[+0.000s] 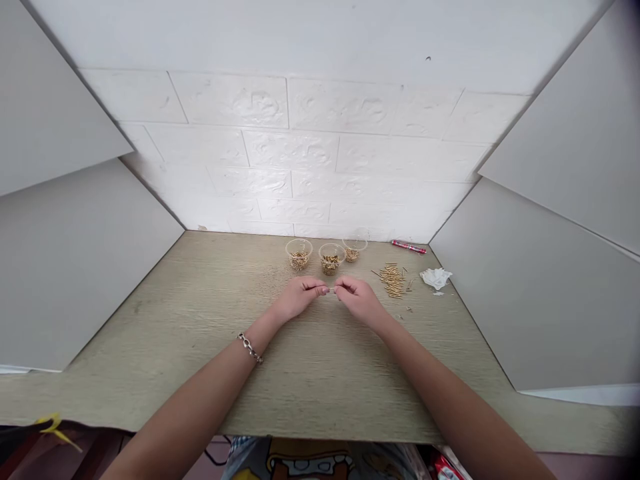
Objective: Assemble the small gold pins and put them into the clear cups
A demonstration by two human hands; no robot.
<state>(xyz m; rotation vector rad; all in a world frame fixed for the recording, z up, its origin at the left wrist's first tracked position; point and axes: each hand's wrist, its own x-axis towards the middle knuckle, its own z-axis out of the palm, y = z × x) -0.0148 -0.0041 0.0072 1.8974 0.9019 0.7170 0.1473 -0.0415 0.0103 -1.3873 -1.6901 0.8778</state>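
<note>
My left hand [300, 296] and my right hand [359, 300] meet fingertip to fingertip above the table, in front of the cups. Between them is a thin, light-coloured pin [331, 290], pinched at each end. Just behind the hands stand a clear cup [299, 256] of small golden pieces, a second clear cup [330, 260] with darker golden pieces, and a third clear cup [353, 247] holding fewer pieces. Right of my right hand lies a pile of golden pins [393, 281]. A bracelet circles my left wrist.
A crumpled white tissue [436, 277] lies on the wooden table [175, 320] at the right, with a red tube-like item [409, 247] behind it. Tiny bits are scattered left of the cups. Grey panels [545, 287] flank the table; a white brick-patterned wall [310, 153] stands behind.
</note>
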